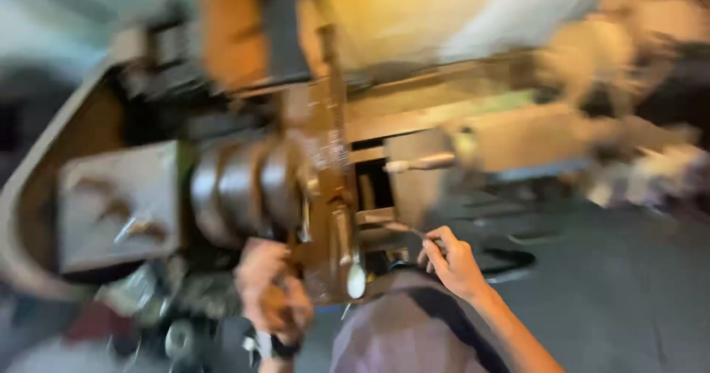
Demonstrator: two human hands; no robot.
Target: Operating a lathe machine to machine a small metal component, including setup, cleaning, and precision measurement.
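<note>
Between the 2 hands stands a big brown machine (325, 195). Right hand (451, 262) pinches a thin metal rod (405, 229) that points left toward it. Left hand (270, 291) grips its bottom edge; blurry.

Lathe chuck (237, 188) glossy grey metal; machine body (118, 203) dull, grimy metal.

grey concrete floor (614, 284) with a dark hose (510, 258).
</note>
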